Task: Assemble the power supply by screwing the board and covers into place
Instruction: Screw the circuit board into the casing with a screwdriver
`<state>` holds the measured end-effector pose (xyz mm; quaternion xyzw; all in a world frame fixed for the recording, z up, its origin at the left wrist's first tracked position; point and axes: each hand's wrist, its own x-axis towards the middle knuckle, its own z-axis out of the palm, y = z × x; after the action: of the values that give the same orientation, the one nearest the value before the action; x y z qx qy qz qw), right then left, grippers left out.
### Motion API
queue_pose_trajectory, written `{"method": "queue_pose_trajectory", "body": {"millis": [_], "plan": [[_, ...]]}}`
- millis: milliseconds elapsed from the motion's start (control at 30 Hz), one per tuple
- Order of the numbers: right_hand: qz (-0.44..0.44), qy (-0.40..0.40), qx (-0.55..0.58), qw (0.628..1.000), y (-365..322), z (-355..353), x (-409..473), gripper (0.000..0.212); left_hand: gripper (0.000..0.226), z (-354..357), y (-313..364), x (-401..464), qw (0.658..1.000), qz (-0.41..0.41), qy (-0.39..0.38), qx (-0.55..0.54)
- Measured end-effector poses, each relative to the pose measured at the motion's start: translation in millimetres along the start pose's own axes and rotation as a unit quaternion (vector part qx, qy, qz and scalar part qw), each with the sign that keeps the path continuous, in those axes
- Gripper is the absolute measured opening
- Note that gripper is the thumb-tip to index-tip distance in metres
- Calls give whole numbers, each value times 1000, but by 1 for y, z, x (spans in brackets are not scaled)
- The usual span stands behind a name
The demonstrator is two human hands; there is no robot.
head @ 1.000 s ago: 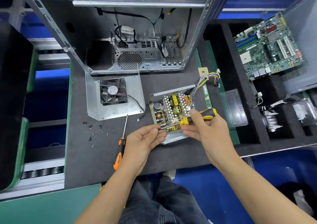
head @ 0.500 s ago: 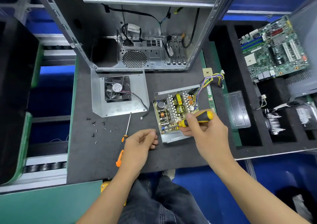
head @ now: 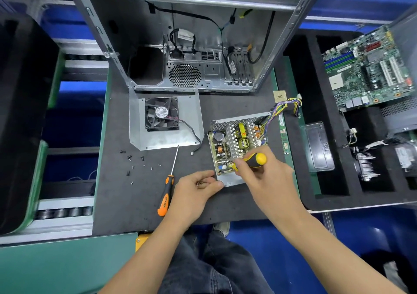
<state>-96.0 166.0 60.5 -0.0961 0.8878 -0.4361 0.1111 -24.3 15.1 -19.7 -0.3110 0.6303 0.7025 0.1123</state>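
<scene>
Clearly "HKFAN" – fan label (black-framed)

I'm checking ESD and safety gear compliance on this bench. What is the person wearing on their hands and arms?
Nothing shows on either: the left hand and right hand are bare, with no gloves, rings, watch or wrist strap. Both forearms are uncovered as far as the frame shows; no sleeve is visible.

Left hand loosely cupped, right hand gripping.
</scene>
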Motion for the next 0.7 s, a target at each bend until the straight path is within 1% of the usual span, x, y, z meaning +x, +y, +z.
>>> {"method": "queue_pose_trajectory", "body": {"millis": [400, 700], "plan": [[-7, -1, -39, 999, -4, 3, 2, 22, 35, -2, -1, 0, 998, 18, -24, 50], [-15, 0, -103, 995, -7, 1, 5, 35, 37, -1, -1, 1, 997, 27, -26, 68]]}}
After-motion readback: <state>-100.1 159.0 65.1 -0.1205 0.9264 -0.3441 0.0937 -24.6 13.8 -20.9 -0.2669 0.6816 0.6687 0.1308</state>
